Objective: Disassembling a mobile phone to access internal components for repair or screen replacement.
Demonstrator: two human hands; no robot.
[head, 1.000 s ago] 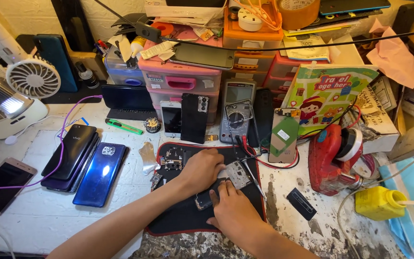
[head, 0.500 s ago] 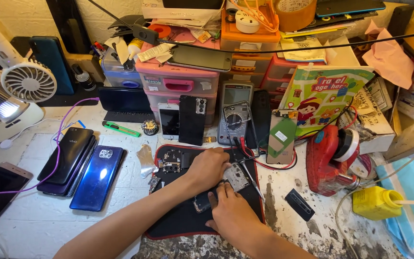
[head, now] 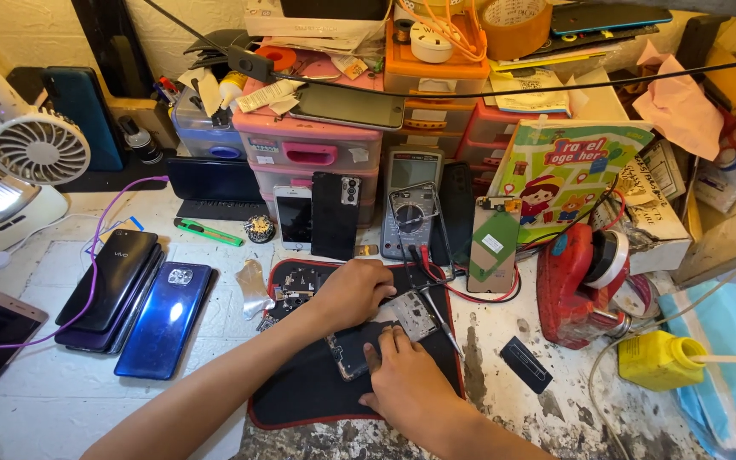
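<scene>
An opened phone [head: 353,349] lies on a black, red-edged work mat [head: 308,392] in the middle of the bench. My left hand [head: 353,294] rests curled on the phone's upper part, next to an exposed circuit board [head: 415,317]. My right hand [head: 402,379] presses its fingers on the phone's lower part. Whether either hand grips a small tool is hidden by the fingers. Tweezers [head: 438,317] lie on the mat just right of the hands.
A blue phone [head: 166,319] and dark stacked phones [head: 111,290] lie left. A multimeter [head: 411,204], plastic drawers [head: 317,149], a white fan [head: 36,149], a red tool [head: 577,285] and a yellow bottle [head: 658,359] crowd the back and right.
My left hand has shifted a little over the phone. The camera has tilted slightly. The phones and tools around the mat stay put.
</scene>
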